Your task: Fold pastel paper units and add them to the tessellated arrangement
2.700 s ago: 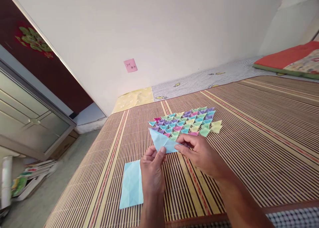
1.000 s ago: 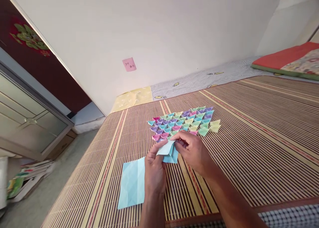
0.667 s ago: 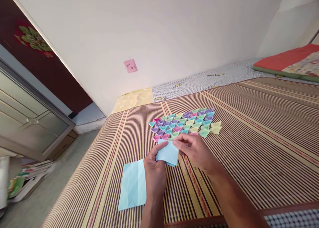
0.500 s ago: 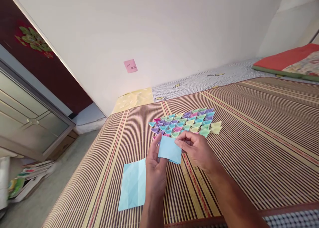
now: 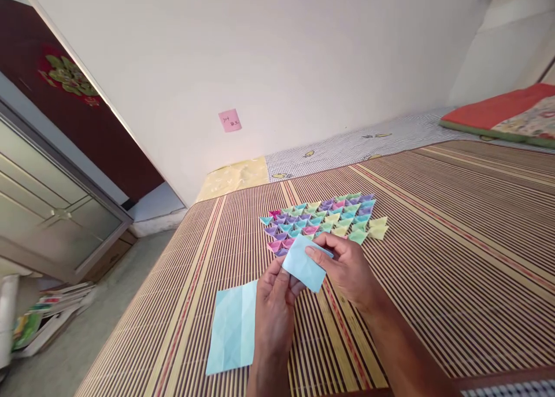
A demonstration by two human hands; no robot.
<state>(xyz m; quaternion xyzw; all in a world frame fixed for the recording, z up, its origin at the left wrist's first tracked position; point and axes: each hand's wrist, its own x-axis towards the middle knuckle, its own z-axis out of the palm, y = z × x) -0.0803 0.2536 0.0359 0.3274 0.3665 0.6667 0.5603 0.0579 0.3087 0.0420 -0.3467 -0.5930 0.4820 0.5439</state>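
A small folded square of light blue paper [image 5: 306, 267] is held up between my two hands, tilted, with creases across it. My left hand [image 5: 277, 299] pinches its lower left corner between thumb and fingers. On the other side, my right hand [image 5: 342, 264] grips the right edge, thumb on top and fingers behind. Left of my left wrist, a larger creased sheet of light blue paper [image 5: 232, 327] lies on the mat. Just beyond my hands stand rows of small folded paper boats [image 5: 321, 218] in pink, purple, green, yellow and blue; my hands hide the nearest ones.
A striped bamboo mat [image 5: 433, 258] covers the bed. Along the white wall [image 5: 303, 56], which bears a pink note [image 5: 229, 121], runs patterned cloth [image 5: 329, 151]. A red and floral folded quilt [image 5: 494, 111] lies at the back right. Papers [image 5: 52, 313] rest on the floor at left.
The blue square has turned clockwise and tilted. My left fingers have shifted to its lower left corner, and my right thumb now lies further over its face. The view has moved slightly.
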